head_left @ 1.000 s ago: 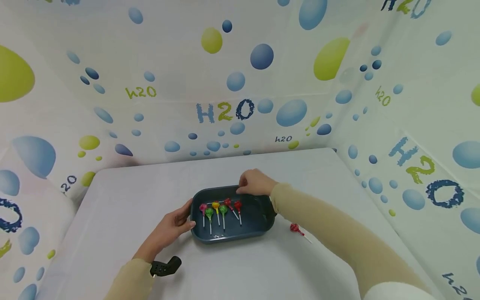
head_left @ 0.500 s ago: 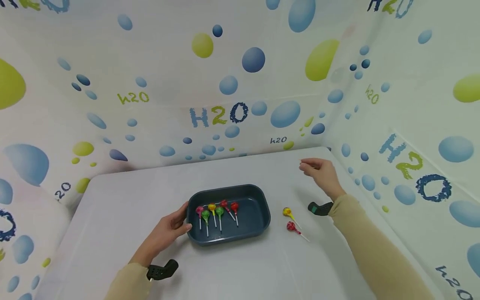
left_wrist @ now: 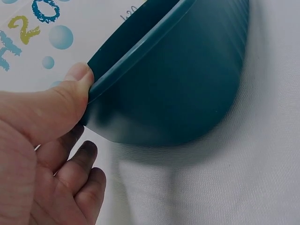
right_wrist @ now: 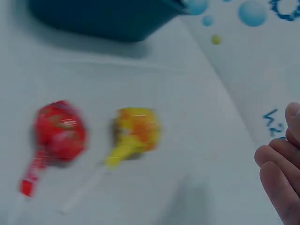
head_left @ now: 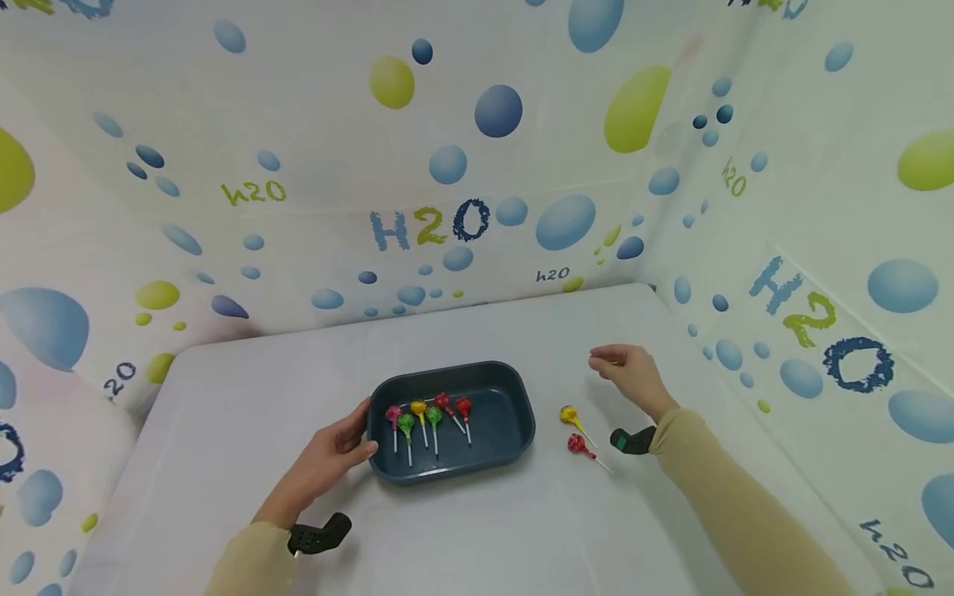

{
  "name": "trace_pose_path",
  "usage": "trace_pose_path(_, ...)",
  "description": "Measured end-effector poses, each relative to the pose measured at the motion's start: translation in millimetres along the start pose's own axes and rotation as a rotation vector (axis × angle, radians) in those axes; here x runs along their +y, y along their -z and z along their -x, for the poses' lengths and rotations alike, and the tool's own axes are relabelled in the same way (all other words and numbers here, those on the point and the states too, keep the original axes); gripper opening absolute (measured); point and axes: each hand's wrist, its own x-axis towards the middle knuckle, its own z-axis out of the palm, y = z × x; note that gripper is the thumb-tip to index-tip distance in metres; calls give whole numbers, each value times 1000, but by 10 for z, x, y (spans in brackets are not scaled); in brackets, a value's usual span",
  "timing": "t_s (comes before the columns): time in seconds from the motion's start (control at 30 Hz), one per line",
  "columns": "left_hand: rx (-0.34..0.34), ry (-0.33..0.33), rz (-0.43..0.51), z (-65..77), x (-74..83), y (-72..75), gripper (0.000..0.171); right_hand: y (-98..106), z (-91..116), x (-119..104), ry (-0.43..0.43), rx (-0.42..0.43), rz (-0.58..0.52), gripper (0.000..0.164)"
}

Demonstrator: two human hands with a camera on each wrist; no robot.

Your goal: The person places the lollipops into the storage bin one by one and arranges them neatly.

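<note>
My left hand (head_left: 337, 449) grips the left end of a dark blue-green tray (head_left: 477, 473), thumb on its rim; the left wrist view shows the tray wall (left_wrist: 173, 79) pinched between thumb and fingers. Inside lie several wrapped lollipops in pink, green, yellow and red, including a green one (head_left: 434, 416) and a red one (head_left: 464, 406), sticks towards me. To the right of the tray, a yellow lollipop (head_left: 570, 415) and a red lollipop (head_left: 577, 444) lie on the table. Just beyond them, my right hand (head_left: 629, 374) hovers, fingers loosely bent and holding nothing.
A white cloth covers the table (head_left: 462, 538). Behind it and along the sides stand white sheets (head_left: 335, 124) printed with bubbles and H2O lettering. Black wrist cameras (head_left: 320, 536) sit on both wrists.
My right hand has left the tray's far rim and moved right, then dropped slightly towards the two loose lollipops. The yellow one, hidden earlier, now shows. My left hand keeps its hold.
</note>
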Motion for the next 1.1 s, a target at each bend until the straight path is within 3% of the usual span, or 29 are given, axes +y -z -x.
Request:
trace_pose_path(0.2, -8, 4, -2, -9, 16, 12, 79, -352, 151, 140, -17, -46, 58, 32)
trace_pose_path(0.4, -9, 1, -5, -14, 24, 19, 80, -530, 291, 190, -31, -73, 94, 31)
trace_pose_path(0.73, -12, -1, 10, -7, 13, 20, 80, -594, 330, 190, 38, -92, 199, 30)
trace_pose_path(1.1, -1, 0, 3, -12, -23, 1, 79, -561, 284, 184, 31, -46, 173, 24)
